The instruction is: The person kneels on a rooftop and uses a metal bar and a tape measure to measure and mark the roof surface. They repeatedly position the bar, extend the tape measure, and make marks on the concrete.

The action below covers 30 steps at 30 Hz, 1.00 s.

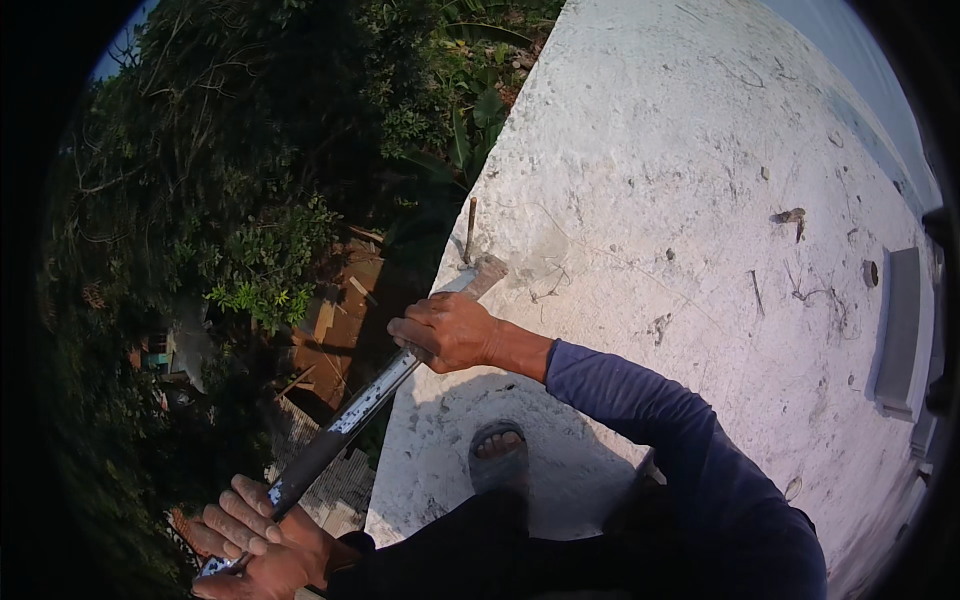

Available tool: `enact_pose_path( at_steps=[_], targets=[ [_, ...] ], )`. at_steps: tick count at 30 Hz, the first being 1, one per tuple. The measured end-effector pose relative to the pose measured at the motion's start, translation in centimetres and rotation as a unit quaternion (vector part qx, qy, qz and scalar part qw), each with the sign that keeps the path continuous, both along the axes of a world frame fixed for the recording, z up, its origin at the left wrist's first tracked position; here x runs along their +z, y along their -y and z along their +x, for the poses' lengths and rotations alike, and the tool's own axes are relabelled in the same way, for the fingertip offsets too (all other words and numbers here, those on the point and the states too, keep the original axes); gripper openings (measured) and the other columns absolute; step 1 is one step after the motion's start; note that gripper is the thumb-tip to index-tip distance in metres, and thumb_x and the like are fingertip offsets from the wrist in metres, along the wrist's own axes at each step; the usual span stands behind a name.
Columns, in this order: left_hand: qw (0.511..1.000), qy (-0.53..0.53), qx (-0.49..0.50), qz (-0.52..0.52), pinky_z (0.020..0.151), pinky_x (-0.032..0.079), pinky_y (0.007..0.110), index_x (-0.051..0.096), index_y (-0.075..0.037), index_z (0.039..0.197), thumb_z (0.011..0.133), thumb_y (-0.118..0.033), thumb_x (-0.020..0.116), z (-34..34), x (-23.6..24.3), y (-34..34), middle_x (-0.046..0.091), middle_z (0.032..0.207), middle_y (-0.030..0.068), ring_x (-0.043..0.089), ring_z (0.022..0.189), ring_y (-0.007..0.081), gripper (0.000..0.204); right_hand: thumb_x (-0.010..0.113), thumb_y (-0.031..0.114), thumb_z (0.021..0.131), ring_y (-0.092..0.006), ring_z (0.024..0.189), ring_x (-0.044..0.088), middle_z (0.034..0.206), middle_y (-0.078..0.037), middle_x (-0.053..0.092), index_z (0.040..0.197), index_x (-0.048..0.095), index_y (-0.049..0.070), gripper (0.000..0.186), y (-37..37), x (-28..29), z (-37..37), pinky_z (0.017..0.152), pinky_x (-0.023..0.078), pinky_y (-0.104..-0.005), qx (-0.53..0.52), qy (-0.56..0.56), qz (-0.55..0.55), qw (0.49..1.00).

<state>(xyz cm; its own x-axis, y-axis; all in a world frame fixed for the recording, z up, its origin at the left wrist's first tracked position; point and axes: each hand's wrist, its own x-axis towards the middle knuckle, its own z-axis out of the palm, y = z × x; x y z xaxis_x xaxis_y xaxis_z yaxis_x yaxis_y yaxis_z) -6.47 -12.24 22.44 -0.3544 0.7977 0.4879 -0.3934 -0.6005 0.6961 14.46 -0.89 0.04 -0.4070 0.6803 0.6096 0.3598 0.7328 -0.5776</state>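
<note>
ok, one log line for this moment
right hand: grips metal pole near flat head | left hand: around pole's opposite end | flat head: by edge of white slab, near brown rod

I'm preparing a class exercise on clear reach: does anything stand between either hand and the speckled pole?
Nothing visible does: the right hand is closed around the pole toward its far end, and the left hand grips its near end directly.

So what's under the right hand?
A bar, showing on both sides of the right hand, with the white slab's edge below. The gripped stretch, and whatever slab the hand covers, can't be seen.
</note>
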Motion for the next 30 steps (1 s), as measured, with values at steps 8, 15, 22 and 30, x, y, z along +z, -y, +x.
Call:
enact_pose_path(
  at_steps=[8, 15, 22, 30],
  targets=[
    [0.999, -0.021, -0.04, -0.015, 0.075, 0.042, 0.038, 0.041, -0.01, 0.075, 0.102, -0.062, 0.045, 0.4, -0.2, -0.7, 0.044, 0.064, 0.007, 0.048, 0.06, 0.0213, 0.058, 0.077, 0.02, 0.067, -0.0329, 0.07, 0.066, 0.085, -0.01, 0.062, 0.097, 0.065, 0.007, 0.035, -2.1, -1.8, -0.8, 0.059, 0.053, -0.0434, -0.001, 0.02, -0.003, 1.0],
    [0.965, 0.089, 0.14, -0.201, 0.074, 0.044, 0.041, 0.04, -0.011, 0.078, 0.106, -0.045, 0.052, 0.9, -0.6, -3.3, 0.042, 0.068, 0.004, 0.051, 0.066, 0.0206, 0.046, 0.08, 0.015, 0.06, -0.0283, 0.063, 0.061, 0.075, -0.007, 0.053, 0.088, 0.06, 0.009, 0.035, -2.6, -0.1, -1.6, 0.052, 0.047, -0.0414, -0.123, -0.072, 0.092, 0.986],
    [0.958, -0.02, -0.284, 0.035, 0.071, 0.045, 0.036, 0.044, -0.013, 0.066, 0.096, -0.046, 0.064, -2.3, 1.9, -5.8, 0.048, 0.061, 0.0028, 0.051, 0.057, 0.0171, 0.049, 0.078, 0.012, 0.059, -0.034, 0.063, 0.06, 0.073, -0.01, 0.058, 0.083, 0.057, 0.009, 0.032, -1.2, 3.1, -1.6, 0.052, 0.046, -0.0436, 0.017, -0.13, -0.067, 0.989],
    [0.967, -0.147, -0.194, 0.081, 0.053, 0.043, 0.027, 0.046, -0.019, 0.061, 0.086, -0.045, 0.076, 0.1, 0.7, -4.6, 0.051, 0.05, -0.0038, 0.049, 0.042, 0.0086, 0.047, 0.08, 0.021, 0.058, -0.035, 0.063, 0.059, 0.07, -0.009, 0.056, 0.079, 0.056, 0.009, 0.034, -2.0, 1.7, -1.4, 0.057, 0.046, -0.0458, -0.055, -0.129, -0.012, 0.99]
  ],
)
